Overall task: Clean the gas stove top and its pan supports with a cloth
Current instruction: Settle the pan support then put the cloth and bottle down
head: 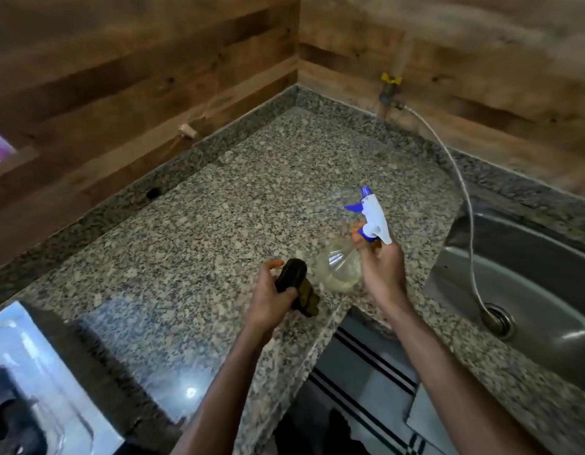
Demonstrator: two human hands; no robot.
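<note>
A: What's the person got in each hand?

B: The left hand (271, 298) has its fingers curled tight round a dark, olive-brown cloth (296, 285), bunched up, with one end sticking out above the fist and the other hanging below it. It hovers just over the granite counter (192, 231), near the front edge.

A: And the other?

B: The right hand (381, 269) grips the neck of a clear spray bottle (342, 267), fingers wrapped just under the white and blue trigger head (371, 216). The bottle is tilted, its round body swung toward the cloth, nozzle pointing up and away. A little pale liquid sits in the bottom of it.

A: Are bottle and cloth touching?

B: Just beside each other; I can't tell if they meet.

A: Where's the stove?

B: Down at the far left, only a corner of the shiny stove top (38, 372) shows, with something dark on it at the very edge, too cut off to say what. It's well apart from both hands.

A: Anything else around?

B: A steel sink (530, 290) on the right, with a thin white hose (462, 185) running down into its drain (496, 320) from a yellow-handled tap (390, 81) on the wood-panelled wall (120, 77). Below the counter edge there's a striped mat (376, 382) on the floor
</note>
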